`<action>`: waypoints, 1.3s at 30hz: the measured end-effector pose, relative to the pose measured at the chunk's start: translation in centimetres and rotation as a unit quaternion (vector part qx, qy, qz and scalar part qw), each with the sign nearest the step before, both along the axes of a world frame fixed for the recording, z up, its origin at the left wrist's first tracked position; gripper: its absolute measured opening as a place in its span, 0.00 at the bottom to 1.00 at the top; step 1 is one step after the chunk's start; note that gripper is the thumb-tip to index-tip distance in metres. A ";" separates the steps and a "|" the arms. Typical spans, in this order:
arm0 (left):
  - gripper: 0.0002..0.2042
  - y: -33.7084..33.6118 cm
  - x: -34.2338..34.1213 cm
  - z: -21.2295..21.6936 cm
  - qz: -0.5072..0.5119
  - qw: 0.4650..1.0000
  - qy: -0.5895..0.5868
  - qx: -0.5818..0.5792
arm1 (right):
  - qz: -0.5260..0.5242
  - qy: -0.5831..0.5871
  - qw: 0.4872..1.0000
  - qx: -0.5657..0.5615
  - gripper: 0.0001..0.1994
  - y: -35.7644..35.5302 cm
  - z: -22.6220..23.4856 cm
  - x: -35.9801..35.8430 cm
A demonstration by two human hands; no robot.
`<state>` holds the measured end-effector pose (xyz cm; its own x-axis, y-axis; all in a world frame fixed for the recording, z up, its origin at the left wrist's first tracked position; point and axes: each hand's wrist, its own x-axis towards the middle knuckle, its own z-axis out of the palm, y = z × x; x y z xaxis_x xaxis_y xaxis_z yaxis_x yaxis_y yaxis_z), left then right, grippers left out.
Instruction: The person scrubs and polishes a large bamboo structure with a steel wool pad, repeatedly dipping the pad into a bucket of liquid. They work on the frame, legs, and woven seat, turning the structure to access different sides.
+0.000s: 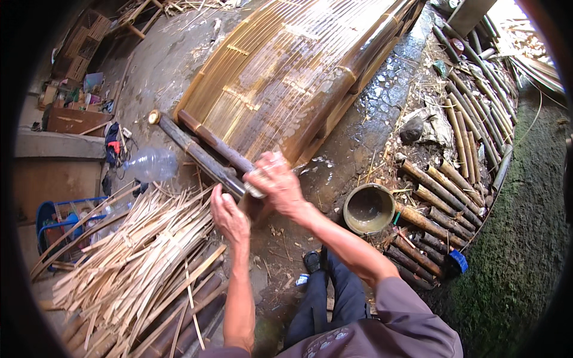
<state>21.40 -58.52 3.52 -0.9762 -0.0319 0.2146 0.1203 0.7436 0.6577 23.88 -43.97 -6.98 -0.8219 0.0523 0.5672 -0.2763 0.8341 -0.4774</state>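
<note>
Dark trousers [343, 292] show nearest, below the two reaching forearms. Left hand [231, 219] lies along the near end of a dark bamboo pole [194, 150], its fingers loosely extended and close together; it seems placed to steady that end, though I cannot tell how firmly it touches. Right hand [279, 186] has its fingers curled round a pale pad [255, 186], blurred, pressed near the end of a second pole, apparently so the palm can push down on it. Both poles are at the near end of a slatted bamboo bench [256, 101], which slants away up the middle, wet and shining. To the right, a bucket [371, 229] stands within easy reach of the right arm, probably for that reason. Loose wood strips [137, 250] are heaped at left, clear of the bench. Beyond them lies a clear bottle [154, 164]; cut bamboo lengths [471, 119] line the right side.
</note>
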 end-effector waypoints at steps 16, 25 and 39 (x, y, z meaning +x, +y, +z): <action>0.07 -1.0 -2.1 -2.6 -0.018 0.958 -0.118 -0.260 | -0.079 -0.203 0.962 0.164 0.20 19.4 4.6 -10.7; 0.08 -0.9 -1.9 -2.6 -0.021 0.956 -0.120 -0.268 | -0.254 -0.129 0.935 0.208 0.26 35.2 4.7 -17.4; 0.10 -1.5 -1.9 -3.1 -0.040 0.944 -0.138 -0.298 | -0.165 -0.193 0.955 0.155 0.22 29.4 3.2 -14.9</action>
<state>19.47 -60.06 0.47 -0.9917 0.0905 -0.0918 0.0772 0.9873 0.1391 9.01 -14.55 -3.77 -0.9405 0.2232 0.2561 0.1723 0.9632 -0.2065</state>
